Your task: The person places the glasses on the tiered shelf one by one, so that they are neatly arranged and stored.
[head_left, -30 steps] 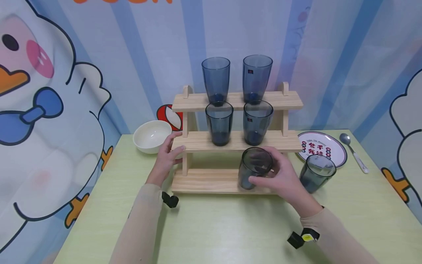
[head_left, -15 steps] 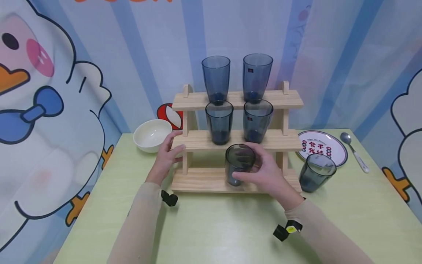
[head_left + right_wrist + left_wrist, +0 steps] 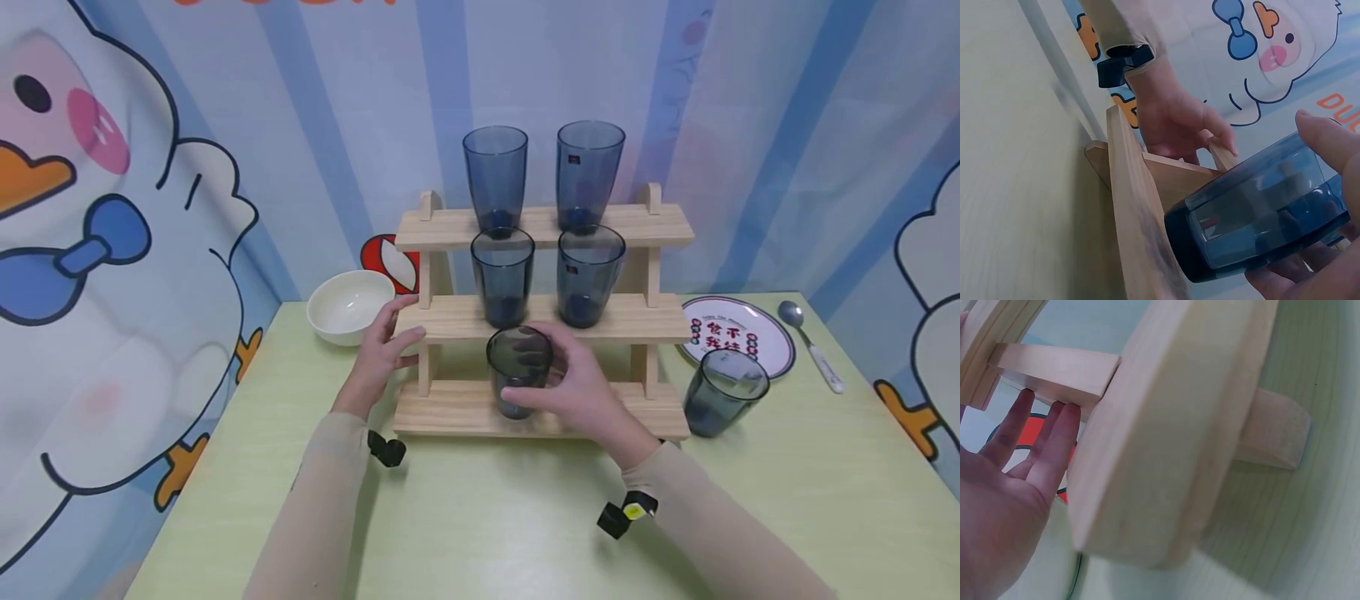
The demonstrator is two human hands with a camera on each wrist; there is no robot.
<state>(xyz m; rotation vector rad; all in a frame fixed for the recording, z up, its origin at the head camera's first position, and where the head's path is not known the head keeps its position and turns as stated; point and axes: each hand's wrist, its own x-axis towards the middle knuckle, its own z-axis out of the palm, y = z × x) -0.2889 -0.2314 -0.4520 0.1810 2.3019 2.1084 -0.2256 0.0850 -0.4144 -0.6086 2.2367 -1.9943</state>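
My right hand [image 3: 577, 392] grips a blue-grey drinking glass [image 3: 513, 375], thumb at the front and fingers behind. The glass is upright over the bottom tier of a wooden three-tier rack [image 3: 450, 408]. In the right wrist view, the base of the glass [image 3: 1235, 231] lies close to the bottom board; whether it touches, I cannot tell. My left hand [image 3: 375, 362] holds the left end of the middle tier. Its fingers press on the side upright [image 3: 1054, 365] in the left wrist view. Matching glasses stand in pairs on the middle tier [image 3: 502, 279] and top tier [image 3: 495, 179].
Another glass [image 3: 723, 396] stands on the table right of the rack. Behind it lie a white plate with red characters [image 3: 705, 312] and a spoon [image 3: 813, 350]. A white bowl [image 3: 348, 308] sits behind the left hand. A printed curtain [image 3: 360, 125] closes off the back.
My right hand has carried the glass leftward along the bottom tier, from its right part to near the middle. My left hand stays at the rack's left end.
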